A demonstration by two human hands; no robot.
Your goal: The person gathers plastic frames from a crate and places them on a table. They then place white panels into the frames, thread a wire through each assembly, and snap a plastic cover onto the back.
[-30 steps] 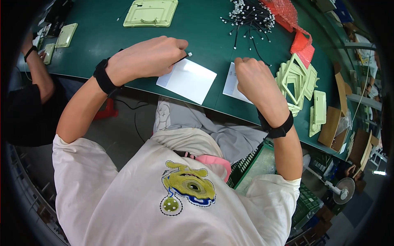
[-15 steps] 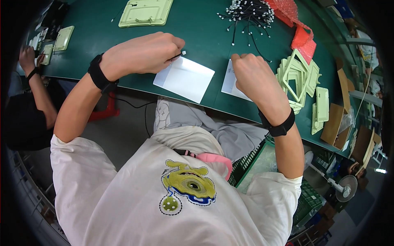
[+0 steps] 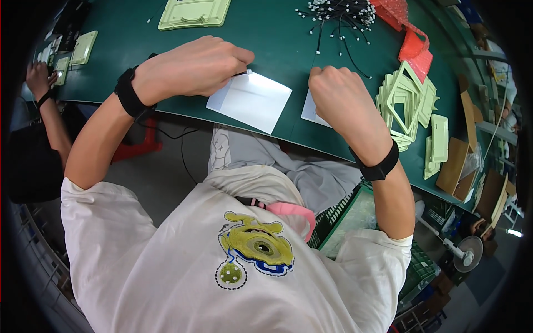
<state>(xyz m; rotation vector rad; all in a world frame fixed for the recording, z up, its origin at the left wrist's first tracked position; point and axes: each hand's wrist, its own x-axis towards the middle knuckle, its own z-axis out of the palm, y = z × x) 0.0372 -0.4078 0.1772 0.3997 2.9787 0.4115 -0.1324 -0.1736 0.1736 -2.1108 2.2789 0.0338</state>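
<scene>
My left hand (image 3: pixel 194 65) is closed, thumb side out, on a short black cable (image 3: pixel 240 73) with a white connector (image 3: pixel 249 71) at its end. That connector sits at the far edge of a white rectangular sheet (image 3: pixel 256 102) by the table's near edge. Over to the right, my right hand (image 3: pixel 341 100) is curled into a fist above a second white sheet (image 3: pixel 312 109), covering most of it. Its fingertips are hidden, so what they hold, if anything, does not show.
A bundle of black cables with white connectors (image 3: pixel 344 16) lies at the far side of the green table (image 3: pixel 272 44). Pale green frames (image 3: pixel 400 111) are stacked right, beside red bubble wrap (image 3: pixel 413 53). A pale green panel (image 3: pixel 194 14) lies far left. A co-worker's hand (image 3: pixel 39 80) works at left.
The view has shifted slightly. My right hand covers more of the second sheet. The connector by my left hand now shows against the first sheet's far edge.
</scene>
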